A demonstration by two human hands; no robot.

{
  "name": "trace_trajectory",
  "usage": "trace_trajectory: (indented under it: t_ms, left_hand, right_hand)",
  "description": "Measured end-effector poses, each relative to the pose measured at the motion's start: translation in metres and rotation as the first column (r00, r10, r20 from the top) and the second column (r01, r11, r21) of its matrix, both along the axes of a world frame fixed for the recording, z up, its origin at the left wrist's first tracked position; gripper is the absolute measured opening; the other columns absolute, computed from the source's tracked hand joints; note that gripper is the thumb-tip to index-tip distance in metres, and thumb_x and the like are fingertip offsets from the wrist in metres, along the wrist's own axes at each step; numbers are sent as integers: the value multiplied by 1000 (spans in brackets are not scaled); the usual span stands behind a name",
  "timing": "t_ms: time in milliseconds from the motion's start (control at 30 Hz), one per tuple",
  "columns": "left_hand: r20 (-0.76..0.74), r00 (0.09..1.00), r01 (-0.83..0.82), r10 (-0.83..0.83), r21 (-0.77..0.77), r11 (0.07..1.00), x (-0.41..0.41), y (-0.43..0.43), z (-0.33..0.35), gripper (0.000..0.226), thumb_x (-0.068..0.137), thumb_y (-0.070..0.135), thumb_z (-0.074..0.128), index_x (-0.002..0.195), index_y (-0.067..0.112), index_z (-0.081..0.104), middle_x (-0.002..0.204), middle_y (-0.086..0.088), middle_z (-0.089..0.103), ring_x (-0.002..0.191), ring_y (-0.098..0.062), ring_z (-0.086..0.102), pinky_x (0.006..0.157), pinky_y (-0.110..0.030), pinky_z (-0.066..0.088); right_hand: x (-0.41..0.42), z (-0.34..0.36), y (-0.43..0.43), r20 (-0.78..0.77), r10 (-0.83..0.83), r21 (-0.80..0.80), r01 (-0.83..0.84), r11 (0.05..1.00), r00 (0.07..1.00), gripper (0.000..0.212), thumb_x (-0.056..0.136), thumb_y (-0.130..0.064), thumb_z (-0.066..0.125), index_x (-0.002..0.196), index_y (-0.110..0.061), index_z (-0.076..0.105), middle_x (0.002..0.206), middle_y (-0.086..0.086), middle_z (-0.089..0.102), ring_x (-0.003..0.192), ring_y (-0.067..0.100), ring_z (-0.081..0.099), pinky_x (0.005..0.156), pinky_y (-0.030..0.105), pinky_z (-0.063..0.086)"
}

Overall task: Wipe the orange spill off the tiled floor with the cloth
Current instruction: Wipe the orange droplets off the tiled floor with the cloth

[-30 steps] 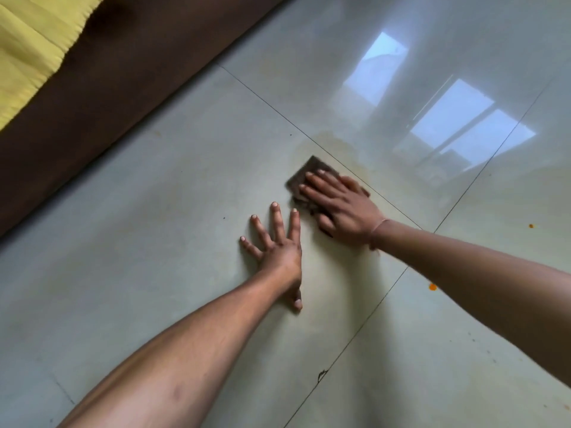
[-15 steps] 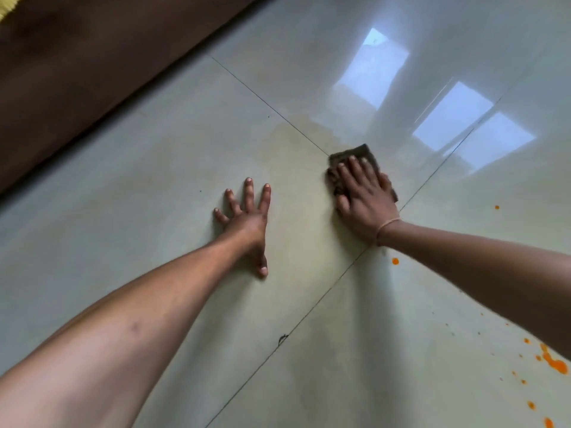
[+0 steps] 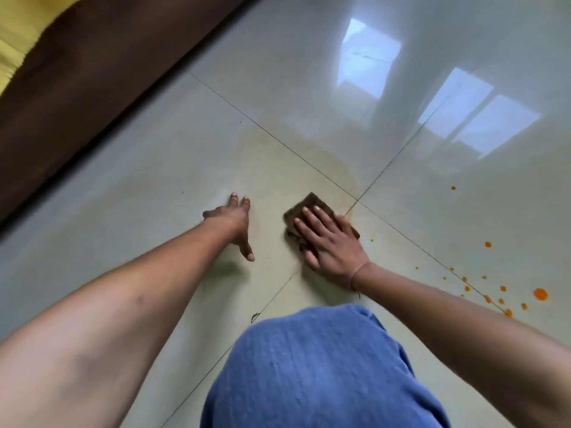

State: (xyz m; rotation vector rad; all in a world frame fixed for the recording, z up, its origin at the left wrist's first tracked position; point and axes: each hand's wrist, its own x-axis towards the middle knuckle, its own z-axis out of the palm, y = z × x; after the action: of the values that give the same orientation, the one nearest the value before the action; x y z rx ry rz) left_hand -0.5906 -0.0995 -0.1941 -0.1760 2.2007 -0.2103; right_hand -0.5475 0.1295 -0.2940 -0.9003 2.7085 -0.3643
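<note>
My right hand (image 3: pixel 329 242) lies flat on a folded dark brown cloth (image 3: pixel 310 204), pressing it onto the glossy pale tiled floor (image 3: pixel 160 168) just left of where the grout lines cross. My left hand (image 3: pixel 234 220) rests on the floor to the left of the cloth, fingers spread, holding nothing. Orange spill drops (image 3: pixel 540 294) are scattered on the tile to the right, the largest near the right edge, with smaller dots (image 3: pixel 488 244) around it. A faint yellowish smear (image 3: pixel 327 162) covers the tiles beyond the cloth.
A dark brown furniture base (image 3: pixel 80 97) runs diagonally along the upper left, with yellow fabric (image 3: pixel 15 35) above it. My knee in blue cloth (image 3: pixel 315 372) fills the bottom centre. Window light reflects on the floor at the upper right.
My right hand has slid the cloth back toward me and to the left of the grout crossing. The view tilted down, bringing my blue-clad knee and more orange drops into sight.
</note>
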Motion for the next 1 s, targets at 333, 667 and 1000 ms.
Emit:
trace_trajectory:
  t_ms: [333,667,1000]
  left_hand:
    - [-213,972,156,-97,281,947,2,62,-30,150,49,54,89,152,24,-16,158,-4,-28,147,-35,-15,114,-62,13]
    - [-131,988,122,-85,304,945,2,82,-48,159,47,52,91,147,25,-29,149,-7,-44,139,-42,-30,111,-69,3]
    - [-146,985,136,-94,314,940,3,83,-48,160,45,54,91,148,23,-27,150,-9,-42,140,-43,-27,109,-70,6]
  right_hand:
    - [18,9,37,-7,-178,53,178,983,984,68,86,-46,37,151,-28,26,161,1,21,149,20,14,114,50,20]
    - [43,8,49,-17,-258,77,258,963,966,69,84,-45,42,149,-26,31,159,2,24,147,21,21,112,50,24]
    - [76,6,48,-5,-219,129,218,967,976,77,80,-45,51,151,-26,28,161,3,20,148,21,17,111,47,19]
